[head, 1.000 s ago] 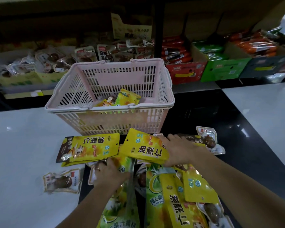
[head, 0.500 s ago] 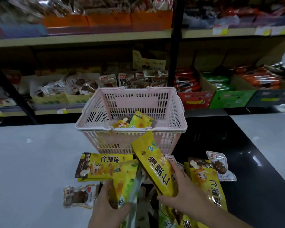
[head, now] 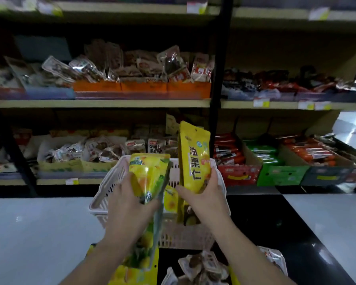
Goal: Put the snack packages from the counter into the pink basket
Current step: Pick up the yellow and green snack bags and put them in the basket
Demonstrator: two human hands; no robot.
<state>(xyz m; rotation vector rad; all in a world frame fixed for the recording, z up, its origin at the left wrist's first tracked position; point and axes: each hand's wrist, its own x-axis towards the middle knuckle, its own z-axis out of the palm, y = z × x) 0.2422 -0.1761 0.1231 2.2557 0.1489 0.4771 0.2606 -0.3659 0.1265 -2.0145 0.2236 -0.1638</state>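
The pink basket (head: 109, 182) stands on the counter in front of me, mostly hidden behind my hands. My left hand (head: 127, 204) grips a yellow-green fruit snack bag (head: 150, 175) and holds it upright over the basket's near rim. My right hand (head: 206, 198) grips a tall yellow chestnut bag (head: 194, 159) with black characters, also upright above the basket. A yellow packet (head: 170, 199) shows inside the basket between my hands. More snack packages lie on the counter near me: a yellow one (head: 132, 274) and clear-wrapped ones (head: 201, 266).
Store shelves run behind the counter (head: 39, 233), with orange boxes (head: 142, 87) of packets above and red (head: 237, 173) and green (head: 280, 173) boxes lower right. A black post (head: 219, 79) divides the shelves. A dark strip of counter (head: 275, 233) lies right of the basket.
Both hands lifted their bags off the counter pile and up over the basket. My head tilted up, so more shelving shows and the counter pile has slid to the bottom edge.
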